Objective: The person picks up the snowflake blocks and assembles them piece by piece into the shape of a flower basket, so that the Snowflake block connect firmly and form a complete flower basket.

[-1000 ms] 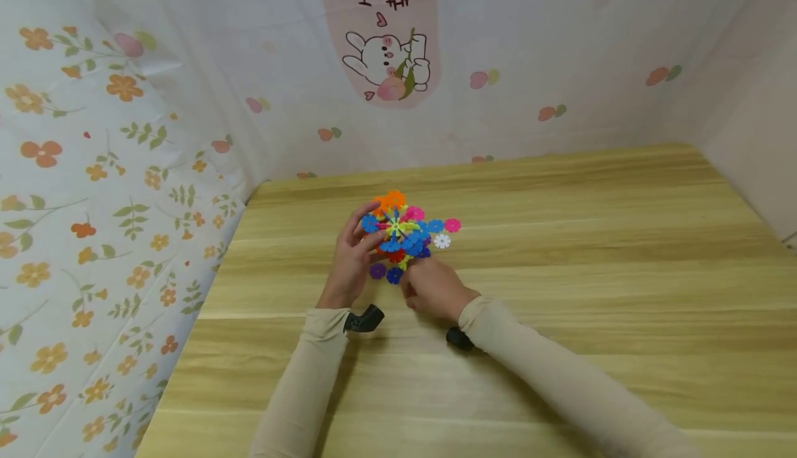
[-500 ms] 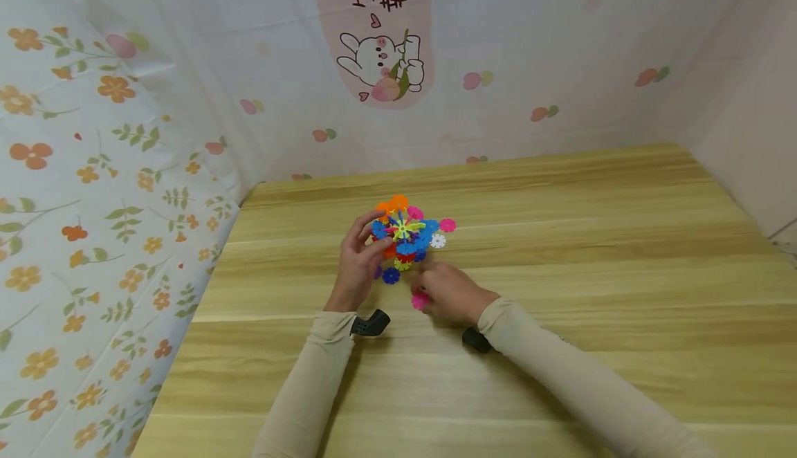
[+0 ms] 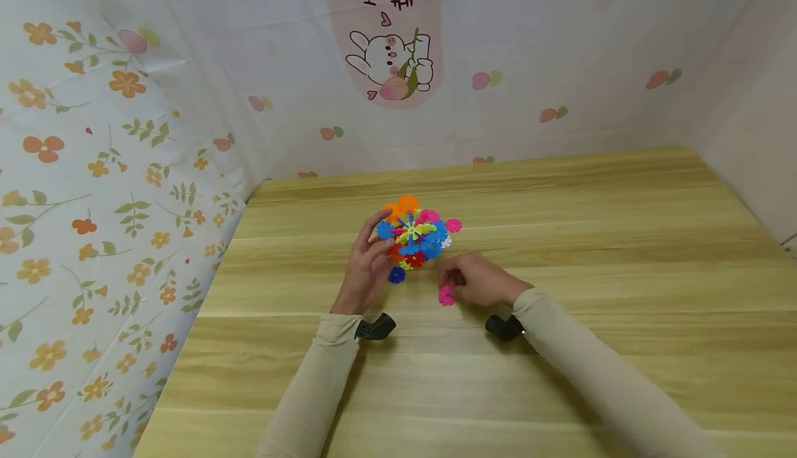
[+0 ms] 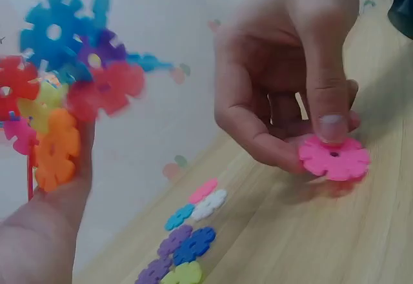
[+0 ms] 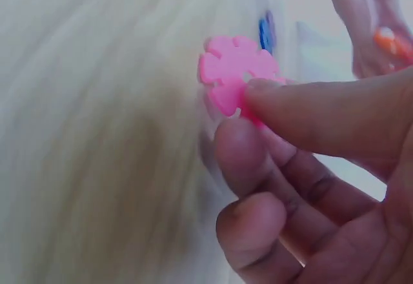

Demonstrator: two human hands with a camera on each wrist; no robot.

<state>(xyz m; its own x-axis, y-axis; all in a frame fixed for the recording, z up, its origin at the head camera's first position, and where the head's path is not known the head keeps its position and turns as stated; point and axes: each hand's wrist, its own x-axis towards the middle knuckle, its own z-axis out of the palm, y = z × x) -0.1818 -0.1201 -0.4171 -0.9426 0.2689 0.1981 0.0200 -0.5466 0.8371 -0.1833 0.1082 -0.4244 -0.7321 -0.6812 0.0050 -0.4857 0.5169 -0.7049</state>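
Observation:
In the head view my left hand (image 3: pixel 363 271) holds a cluster of interlocked flower-shaped plastic discs (image 3: pixel 412 231) a little above the table. Orange, blue, red, yellow and pink pieces make up this cluster. To its right, my right hand (image 3: pixel 482 280) pinches a single pink flower-shaped disc (image 3: pixel 446 296) by its edge. The left wrist view has the thumb lying on top of that pink disc (image 4: pixel 335 158), low over the wood. Up close in the right wrist view, the pink disc (image 5: pixel 226 64) shows its notched rim between thumb and fingertip.
Loose discs lie on the table (image 3: pixel 560 250) beside the cluster: a dark blue disc (image 3: pixel 396 275), a white disc (image 3: pixel 447 241) and a pink one (image 3: pixel 454 225). The left wrist view adds purple discs (image 4: pixel 174 240) and a yellow disc (image 4: pixel 184 274). A printed cloth (image 3: pixel 529 43) hangs behind.
My right hand has moved right, away from the loose pieces, bringing the pink disc with it. The cluster in my left hand has shifted slightly right.

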